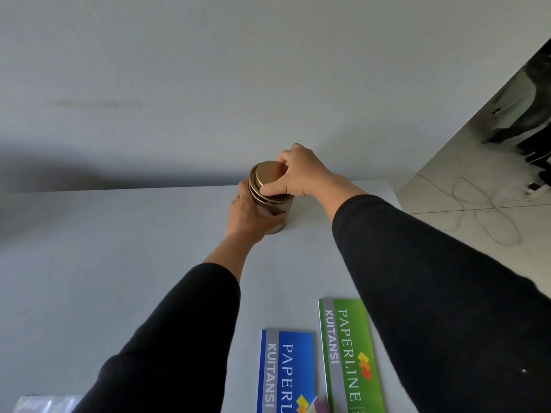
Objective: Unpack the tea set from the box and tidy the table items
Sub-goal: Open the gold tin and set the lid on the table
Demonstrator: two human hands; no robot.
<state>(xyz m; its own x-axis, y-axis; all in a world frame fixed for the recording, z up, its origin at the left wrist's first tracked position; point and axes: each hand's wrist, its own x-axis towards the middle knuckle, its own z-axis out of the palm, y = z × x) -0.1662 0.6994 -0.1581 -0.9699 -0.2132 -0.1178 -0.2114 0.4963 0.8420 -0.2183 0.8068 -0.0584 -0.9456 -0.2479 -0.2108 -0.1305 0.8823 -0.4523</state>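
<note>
Your white desk [119, 263] holds two pads near you. The green pad [348, 353] and the blue pad [286, 371] both say PAPERLINE KUITANSI; the picture's bottom edge cuts them off. The gold tin [275, 214] stands far back. Your left hand [249, 217] wraps its side. Your right hand [301, 174] pinches the tilted lid [267, 172].
</note>
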